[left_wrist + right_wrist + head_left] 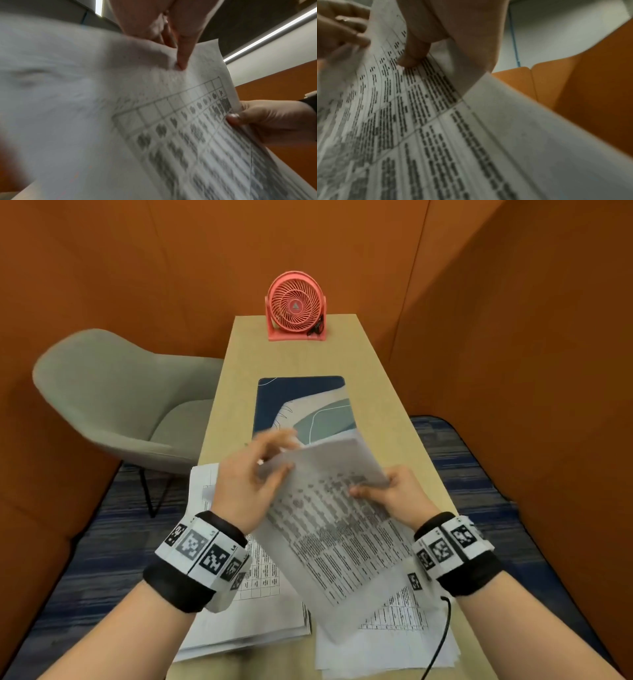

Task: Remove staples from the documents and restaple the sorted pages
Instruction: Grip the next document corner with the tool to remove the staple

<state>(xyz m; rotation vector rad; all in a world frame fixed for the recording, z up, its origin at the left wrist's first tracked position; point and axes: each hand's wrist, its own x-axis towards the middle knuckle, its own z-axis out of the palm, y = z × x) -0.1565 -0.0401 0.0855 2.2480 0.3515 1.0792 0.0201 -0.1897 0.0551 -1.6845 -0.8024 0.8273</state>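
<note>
A narrow light-wood desk (387, 392) runs away from the viewer inside a booth with orange walls (137, 268); blue patterned carpet (85, 570) lies on both sides of it. At the near edge two piles of printed pages lie flat: a left stack (246, 625) by the near-left corner and a looser right stack (394, 642) by the near-right corner, with a black cable (442, 642) crossing the right one.

Above these piles both hands hold up a printed document (329, 529), tilted, its table text toward the viewer. The right hand (397, 494) grips the document's right edge, thumb curled onto the printed face and fingers behind the sheets; the right-wrist view shows that thumb (412, 54) pressing the print. The left hand (246, 484) is at the far-left corner of the document, fingers bent and partly spread, thumb on the front of the paper; it is blurred, but the left-wrist view shows a fingertip (181, 60) pressed against the top sheet near that corner, which curls up away from the pages beneath. Both wrists wear black bands (191, 559) with square coded markers.

Past the hands, a dark blue desk mat (301, 395) with pale curved shapes lies in the desk's middle. A grey upholstered chair (113, 398) stands off the left edge. At the far edge a coral-pink fan (296, 306) stands upright, facing the viewer.
</note>
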